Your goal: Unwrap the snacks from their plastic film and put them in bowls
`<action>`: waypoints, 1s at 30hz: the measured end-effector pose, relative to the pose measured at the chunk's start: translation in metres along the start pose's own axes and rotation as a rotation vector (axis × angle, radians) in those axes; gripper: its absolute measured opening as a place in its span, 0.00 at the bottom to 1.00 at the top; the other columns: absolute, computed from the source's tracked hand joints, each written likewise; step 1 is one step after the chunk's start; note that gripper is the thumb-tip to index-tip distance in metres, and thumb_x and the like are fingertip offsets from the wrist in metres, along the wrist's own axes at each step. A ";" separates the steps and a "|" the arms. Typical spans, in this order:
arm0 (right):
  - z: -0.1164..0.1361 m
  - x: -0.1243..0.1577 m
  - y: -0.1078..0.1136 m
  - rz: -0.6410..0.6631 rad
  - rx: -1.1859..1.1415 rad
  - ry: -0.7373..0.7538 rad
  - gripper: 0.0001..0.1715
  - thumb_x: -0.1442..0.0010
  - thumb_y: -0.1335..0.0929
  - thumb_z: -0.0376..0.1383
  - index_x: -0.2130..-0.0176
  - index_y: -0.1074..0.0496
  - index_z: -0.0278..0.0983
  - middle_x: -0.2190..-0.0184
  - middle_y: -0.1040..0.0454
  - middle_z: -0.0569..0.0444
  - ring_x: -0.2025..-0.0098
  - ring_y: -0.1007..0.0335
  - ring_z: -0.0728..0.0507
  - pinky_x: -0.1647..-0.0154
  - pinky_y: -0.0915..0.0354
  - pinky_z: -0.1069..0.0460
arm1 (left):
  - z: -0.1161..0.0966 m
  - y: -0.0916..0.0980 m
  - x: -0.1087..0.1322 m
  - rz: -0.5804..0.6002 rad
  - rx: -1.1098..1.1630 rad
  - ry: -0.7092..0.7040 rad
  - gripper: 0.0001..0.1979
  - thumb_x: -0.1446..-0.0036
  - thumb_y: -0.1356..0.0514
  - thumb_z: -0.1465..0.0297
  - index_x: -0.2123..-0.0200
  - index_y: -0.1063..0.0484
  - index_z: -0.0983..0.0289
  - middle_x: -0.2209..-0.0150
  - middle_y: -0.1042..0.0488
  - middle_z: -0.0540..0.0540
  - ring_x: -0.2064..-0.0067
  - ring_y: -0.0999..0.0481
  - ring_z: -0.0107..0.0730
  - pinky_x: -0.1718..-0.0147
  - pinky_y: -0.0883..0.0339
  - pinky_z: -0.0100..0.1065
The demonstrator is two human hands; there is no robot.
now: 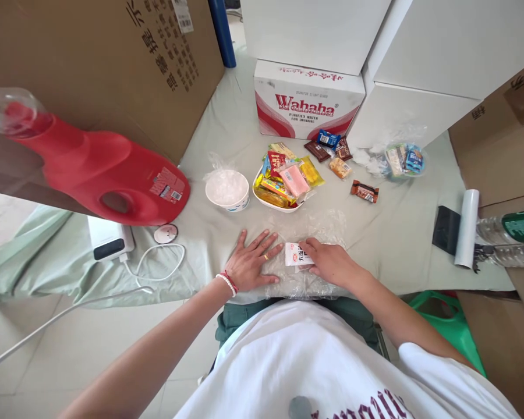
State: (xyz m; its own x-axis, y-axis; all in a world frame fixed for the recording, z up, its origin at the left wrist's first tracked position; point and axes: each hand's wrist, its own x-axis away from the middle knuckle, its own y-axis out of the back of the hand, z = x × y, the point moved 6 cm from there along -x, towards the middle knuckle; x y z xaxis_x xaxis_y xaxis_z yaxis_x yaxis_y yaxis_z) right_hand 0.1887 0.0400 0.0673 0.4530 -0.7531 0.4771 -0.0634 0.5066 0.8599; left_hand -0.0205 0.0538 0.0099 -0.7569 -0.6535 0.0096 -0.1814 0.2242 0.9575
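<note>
Right hand (330, 263): grip narrow, holding white packet (294, 254) over clear film (327, 224), near side of desk (402, 244). Left hand (250, 265) flat, fingers spread, film's left edge. Apparently positioning packet; next move wants film steady.

Right hand (333, 265) pinches white packet (293, 254) over clear plastic film (308, 286); left hand (247, 265) flat, fingers spread. Snack-filled bowl (276, 205) beyond.

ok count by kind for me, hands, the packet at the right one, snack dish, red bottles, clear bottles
Hands: 2, left hand and right hand
White packet: 1
Snack dish: 1
Red bottle: 1
Clear bottles: 2, at the right edge
Total: 7
</note>
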 end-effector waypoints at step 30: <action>-0.002 -0.007 -0.002 -0.125 0.004 -0.020 0.35 0.28 0.35 0.43 0.27 0.44 0.40 0.29 0.38 0.43 0.48 0.22 0.36 0.59 0.28 0.48 | 0.009 0.018 0.023 0.002 0.130 0.162 0.39 0.43 0.35 0.44 0.32 0.32 0.51 0.24 0.47 0.61 0.23 0.55 0.63 0.30 0.67 0.71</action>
State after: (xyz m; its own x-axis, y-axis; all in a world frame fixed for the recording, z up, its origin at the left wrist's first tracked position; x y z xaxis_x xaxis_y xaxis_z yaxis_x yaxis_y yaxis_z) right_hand 0.1879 0.0449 0.0617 0.4401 -0.8182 0.3700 -0.0115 0.4069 0.9134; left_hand -0.0470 0.0496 0.0245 -0.6487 -0.7580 0.0678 -0.2670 0.3101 0.9124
